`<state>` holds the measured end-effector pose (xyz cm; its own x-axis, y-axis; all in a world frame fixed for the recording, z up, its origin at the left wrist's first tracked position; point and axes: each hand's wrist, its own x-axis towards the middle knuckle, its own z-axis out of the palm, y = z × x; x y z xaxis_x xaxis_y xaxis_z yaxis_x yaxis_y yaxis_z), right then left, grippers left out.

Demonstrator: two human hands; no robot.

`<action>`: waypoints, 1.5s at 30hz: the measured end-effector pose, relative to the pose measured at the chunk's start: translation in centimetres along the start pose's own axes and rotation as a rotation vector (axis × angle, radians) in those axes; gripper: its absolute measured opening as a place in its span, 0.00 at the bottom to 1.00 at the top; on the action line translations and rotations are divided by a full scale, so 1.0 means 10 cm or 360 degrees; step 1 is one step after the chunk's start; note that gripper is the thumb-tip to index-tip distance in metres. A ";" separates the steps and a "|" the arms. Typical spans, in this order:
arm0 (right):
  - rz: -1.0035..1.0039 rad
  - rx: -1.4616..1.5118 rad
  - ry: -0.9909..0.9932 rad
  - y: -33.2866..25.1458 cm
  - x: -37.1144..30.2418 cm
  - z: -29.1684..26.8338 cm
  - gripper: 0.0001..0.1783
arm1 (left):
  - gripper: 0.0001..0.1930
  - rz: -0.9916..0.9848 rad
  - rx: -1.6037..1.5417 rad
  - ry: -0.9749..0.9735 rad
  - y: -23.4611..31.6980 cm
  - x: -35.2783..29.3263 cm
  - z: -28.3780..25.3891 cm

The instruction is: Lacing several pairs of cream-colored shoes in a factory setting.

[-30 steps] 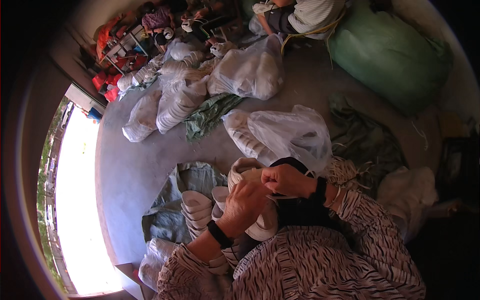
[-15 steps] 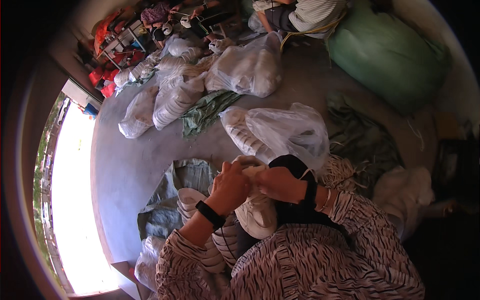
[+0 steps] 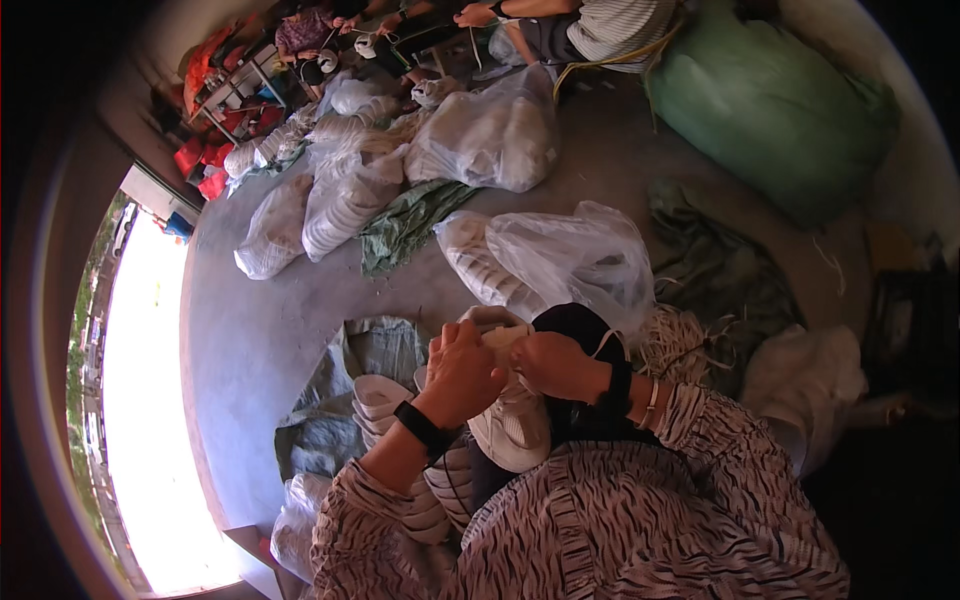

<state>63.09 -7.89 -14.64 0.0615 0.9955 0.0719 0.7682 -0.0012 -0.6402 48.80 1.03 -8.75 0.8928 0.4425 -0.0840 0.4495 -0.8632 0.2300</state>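
A cream shoe (image 3: pixel 512 432) rests in my lap, its toe toward me. My left hand (image 3: pixel 462 372) is closed round the shoe's left side near its opening. On the other side, my right hand (image 3: pixel 557 364) pinches with curled fingers at the top of the shoe; what lies in that pinch is hidden. A thin white strand (image 3: pixel 608 343) loops up just behind the right hand. Beside my left forearm are stacked cream shoes (image 3: pixel 378 398), and more of them (image 3: pixel 448 490) lie under that arm.
A bundle of cream laces (image 3: pixel 672 345) lies to the right. Ahead are clear plastic bags of shoes (image 3: pixel 575 255), more bags (image 3: pixel 490 130) and a green cloth (image 3: pixel 410 225). A big green sack (image 3: pixel 775 110) stands far right. Several people (image 3: pixel 625 35) sit at the back.
My right hand has shifted slightly, its fist turning a little at the shoe. The left hand's fingers have lifted and spread slightly. At the back, a co-worker's hand has come into view.
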 end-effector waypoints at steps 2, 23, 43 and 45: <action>0.0001 0.0001 -0.0072 0.03 0.01 -0.02 0.09 | 0.07 -0.0016 0.0079 -0.0063 0.11 0.05 0.04; 0.0094 0.0055 -0.0110 -0.05 0.00 -0.12 0.11 | 0.09 -0.0033 0.0074 0.0072 0.16 0.07 0.09; -0.0059 -0.0102 0.0092 -0.02 -0.29 -0.18 0.11 | 0.15 -0.0579 -0.1612 -0.0279 -0.10 -0.34 -0.04; -0.0114 0.0184 0.0200 0.00 -0.32 -0.27 0.10 | 0.14 -0.0483 -0.1552 -0.0276 -0.12 -0.37 -0.07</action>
<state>64.61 -11.33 -12.79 0.0942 0.9730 0.2108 0.6956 0.0872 -0.7132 44.97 0.62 -8.04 0.7727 0.5009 -0.3900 0.5061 -0.1152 0.8548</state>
